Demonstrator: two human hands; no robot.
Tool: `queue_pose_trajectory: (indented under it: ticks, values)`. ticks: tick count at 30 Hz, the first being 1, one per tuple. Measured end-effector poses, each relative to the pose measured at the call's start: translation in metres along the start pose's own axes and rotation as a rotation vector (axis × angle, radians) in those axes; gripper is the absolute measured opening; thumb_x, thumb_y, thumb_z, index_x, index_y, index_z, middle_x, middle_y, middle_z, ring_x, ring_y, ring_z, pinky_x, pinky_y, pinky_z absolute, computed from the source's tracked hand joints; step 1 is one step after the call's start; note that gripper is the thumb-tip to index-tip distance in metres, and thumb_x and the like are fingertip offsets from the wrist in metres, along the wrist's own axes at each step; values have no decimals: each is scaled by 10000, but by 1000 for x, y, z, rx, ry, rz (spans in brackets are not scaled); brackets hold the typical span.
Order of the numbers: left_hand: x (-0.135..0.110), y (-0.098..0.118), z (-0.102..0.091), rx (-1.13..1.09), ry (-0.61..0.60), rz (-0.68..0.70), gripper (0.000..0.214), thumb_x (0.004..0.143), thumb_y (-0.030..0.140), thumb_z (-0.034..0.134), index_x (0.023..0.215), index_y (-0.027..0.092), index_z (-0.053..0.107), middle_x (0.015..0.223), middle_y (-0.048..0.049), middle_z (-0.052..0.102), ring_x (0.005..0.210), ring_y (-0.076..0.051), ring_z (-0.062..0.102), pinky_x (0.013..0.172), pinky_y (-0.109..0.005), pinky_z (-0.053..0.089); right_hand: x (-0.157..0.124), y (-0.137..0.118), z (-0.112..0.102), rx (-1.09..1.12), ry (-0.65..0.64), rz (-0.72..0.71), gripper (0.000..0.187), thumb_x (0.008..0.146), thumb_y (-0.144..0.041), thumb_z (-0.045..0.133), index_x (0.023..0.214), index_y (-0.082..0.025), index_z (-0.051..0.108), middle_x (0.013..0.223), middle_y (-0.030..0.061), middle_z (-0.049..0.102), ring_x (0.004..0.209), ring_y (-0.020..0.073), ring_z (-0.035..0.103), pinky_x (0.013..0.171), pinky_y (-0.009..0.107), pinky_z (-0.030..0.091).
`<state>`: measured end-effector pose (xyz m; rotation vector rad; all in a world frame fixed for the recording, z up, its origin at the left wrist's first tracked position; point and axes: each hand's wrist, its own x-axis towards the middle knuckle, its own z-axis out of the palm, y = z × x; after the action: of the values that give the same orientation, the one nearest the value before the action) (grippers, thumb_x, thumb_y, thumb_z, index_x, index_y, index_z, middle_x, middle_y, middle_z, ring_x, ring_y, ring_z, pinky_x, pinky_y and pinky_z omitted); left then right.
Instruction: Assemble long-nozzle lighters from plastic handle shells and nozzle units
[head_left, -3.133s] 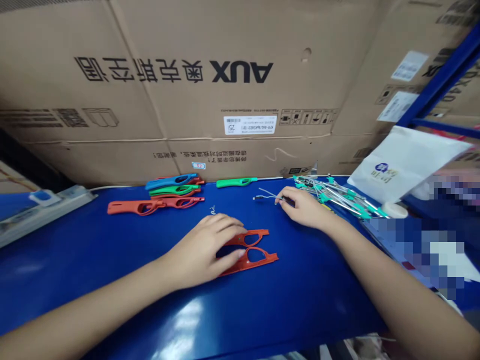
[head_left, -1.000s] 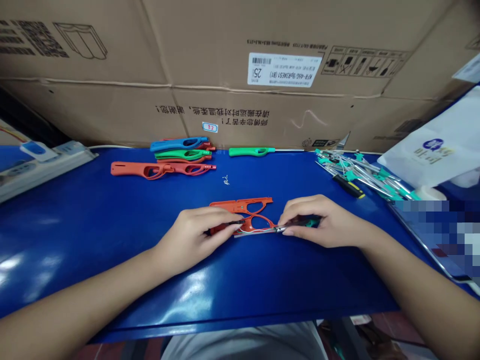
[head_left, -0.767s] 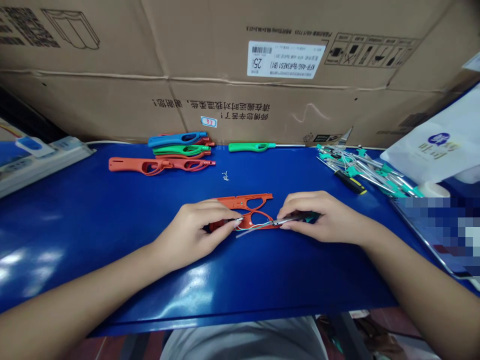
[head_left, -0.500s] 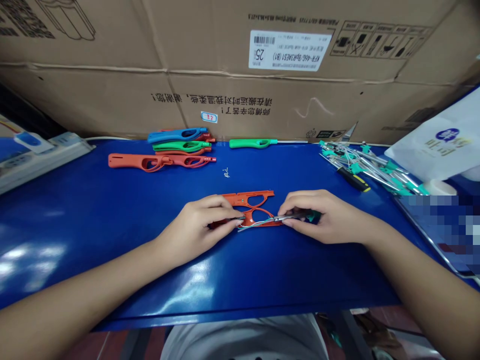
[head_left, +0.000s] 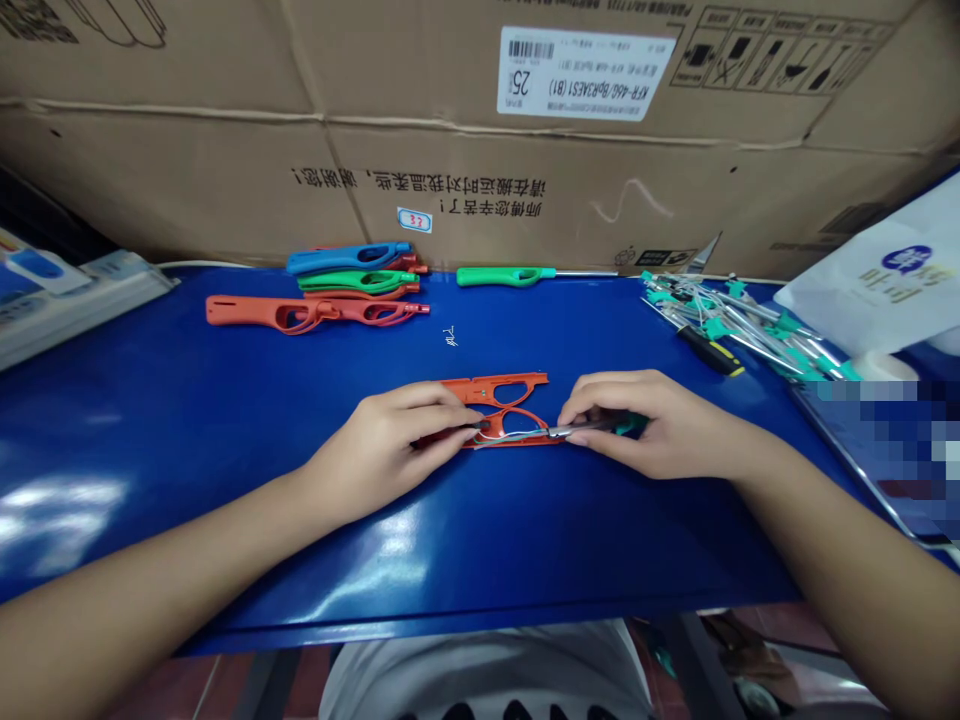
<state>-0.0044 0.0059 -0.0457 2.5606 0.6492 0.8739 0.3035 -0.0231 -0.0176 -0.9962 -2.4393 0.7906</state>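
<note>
Two orange lighter handle halves [head_left: 491, 384] lie on the blue table, one behind the other. My left hand [head_left: 397, 430] covers the left ends of both. Its thumb and fingertips pinch a small dark part [head_left: 480, 425] over the nearer half. Thin white and green wires [head_left: 514, 436] stretch from there to a metal lighter tube [head_left: 564, 432]. Around that tube the fingers of my right hand [head_left: 649, 420] are closed, with a dark green end showing in the palm. The tube's tip is at the right end of the nearer half; contact is unclear.
Several coloured lighter handles [head_left: 352, 285] are piled at the back left. A green lighter [head_left: 502, 276] lies behind my hands. Metal tubes with green ends [head_left: 757, 325] and a black-yellow screwdriver [head_left: 709, 350] are back right. A cardboard box [head_left: 420, 150] walls the rear.
The metal tube and wires have come down closer to the nearer orange half. Both hands keep their grips. The whole view has tilted slightly.
</note>
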Motion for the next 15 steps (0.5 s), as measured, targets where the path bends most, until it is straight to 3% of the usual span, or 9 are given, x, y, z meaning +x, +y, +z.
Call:
queue_pose_trajectory:
  ticks: [10,15]
  values:
    - [3,9,-6,70,116,92,186,922,94,694,1102,122,730,1015,-71,731,933,-122,704,863,-195,560,0,2,2,-41,0,95,26,953,-201,602,972,-214,590,901,6,579,770,130,518,680,248,409]
    - [2,7,-6,115,103,127,185,924,101,696,1106,122,722,1009,-73,726,924,-133,697,852,-221,560,0,-2,0,-20,4,85,33,966,-235,604,966,-210,582,925,12,591,792,134,529,711,257,417]
